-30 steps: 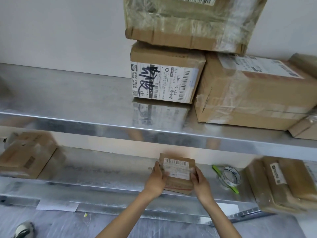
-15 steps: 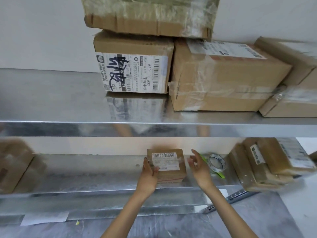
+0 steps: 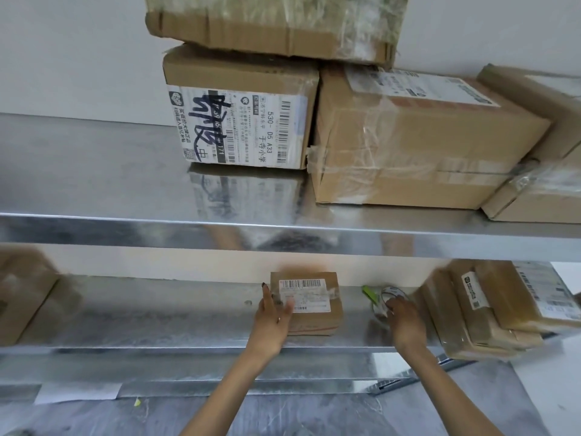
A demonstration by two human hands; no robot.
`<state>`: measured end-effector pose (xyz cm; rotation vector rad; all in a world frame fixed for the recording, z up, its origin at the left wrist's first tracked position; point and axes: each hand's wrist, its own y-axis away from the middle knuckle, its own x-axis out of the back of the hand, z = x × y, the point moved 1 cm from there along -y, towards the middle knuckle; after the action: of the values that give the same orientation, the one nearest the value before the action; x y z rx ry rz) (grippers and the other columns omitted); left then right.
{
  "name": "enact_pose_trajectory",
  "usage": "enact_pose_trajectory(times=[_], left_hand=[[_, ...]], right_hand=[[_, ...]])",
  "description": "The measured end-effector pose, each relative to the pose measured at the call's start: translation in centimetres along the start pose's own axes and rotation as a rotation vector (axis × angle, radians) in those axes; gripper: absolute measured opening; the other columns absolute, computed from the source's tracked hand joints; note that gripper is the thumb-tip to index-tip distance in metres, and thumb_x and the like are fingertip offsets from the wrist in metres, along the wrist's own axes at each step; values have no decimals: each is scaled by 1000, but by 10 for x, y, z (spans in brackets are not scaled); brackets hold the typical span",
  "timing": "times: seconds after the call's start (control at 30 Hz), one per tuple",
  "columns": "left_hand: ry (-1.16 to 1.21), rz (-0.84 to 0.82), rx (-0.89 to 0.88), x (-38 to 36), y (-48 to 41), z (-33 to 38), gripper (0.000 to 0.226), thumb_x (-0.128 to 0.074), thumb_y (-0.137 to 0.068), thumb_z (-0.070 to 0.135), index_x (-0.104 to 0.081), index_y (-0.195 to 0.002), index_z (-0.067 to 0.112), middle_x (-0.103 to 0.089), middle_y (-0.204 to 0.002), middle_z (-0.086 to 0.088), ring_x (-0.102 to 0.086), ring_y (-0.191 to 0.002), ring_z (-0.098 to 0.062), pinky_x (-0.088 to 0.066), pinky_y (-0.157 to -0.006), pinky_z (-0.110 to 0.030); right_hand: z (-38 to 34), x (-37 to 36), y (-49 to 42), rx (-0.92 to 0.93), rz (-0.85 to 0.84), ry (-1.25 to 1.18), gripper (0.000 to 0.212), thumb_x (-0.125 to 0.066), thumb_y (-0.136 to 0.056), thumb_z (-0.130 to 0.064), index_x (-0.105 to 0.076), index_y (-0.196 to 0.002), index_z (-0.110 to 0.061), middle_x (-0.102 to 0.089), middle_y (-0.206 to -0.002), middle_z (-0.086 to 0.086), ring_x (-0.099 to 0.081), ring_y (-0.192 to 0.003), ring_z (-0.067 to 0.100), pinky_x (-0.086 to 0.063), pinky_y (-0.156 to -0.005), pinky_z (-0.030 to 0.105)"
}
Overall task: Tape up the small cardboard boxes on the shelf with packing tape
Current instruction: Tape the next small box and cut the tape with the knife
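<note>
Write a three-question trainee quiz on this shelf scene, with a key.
1. True or false: the left hand touches the left side of the small brown cardboard box with the white barcode label.
2. The right hand is at: A) the clear packing tape roll; B) a pair of scissors; C) a marker pen.
3. Fill in: the small box sits on the ______ metal shelf.

Key: 1 true; 2 A; 3 lower.
</note>
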<state>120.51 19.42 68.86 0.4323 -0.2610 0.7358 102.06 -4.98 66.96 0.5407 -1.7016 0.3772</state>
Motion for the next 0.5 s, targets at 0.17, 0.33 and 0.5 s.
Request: enact_pose_trajectory(times=[0.17, 0.33, 0.5], left_hand=[[-165, 98, -65, 17, 15, 17, 83, -26, -88, 75, -12, -152, 26, -19, -158, -2, -15, -147, -25, -22, -119, -46], [-297, 262, -394, 18, 27, 55, 47, -40, -97, 50, -45, -138, 25, -33, -148, 5, -5, -146, -11, -19, -118, -28], [-255, 133, -680, -11, 22, 107, 40, -52, -88, 43, -63, -120, 21, -57, -124, 5, -38, -130, -12, -26, -106, -14]], right_hand=[[-10, 31, 16, -4, 170, -323, 6, -62, -85, -2, -67, -86, -4, -70, -79, 17, -64, -69, 34, -48, -60, 37], [-37, 69, 30, 26, 271, -520, 4, -61, -87, -4, -65, -85, -4, -65, -75, 8, -59, -68, 21, -41, -63, 27], [-87, 95, 56, 113, 217, -715, 13, -67, -81, 1, -66, -85, -11, -68, -76, 1, -62, -69, 6, -39, -65, 3]])
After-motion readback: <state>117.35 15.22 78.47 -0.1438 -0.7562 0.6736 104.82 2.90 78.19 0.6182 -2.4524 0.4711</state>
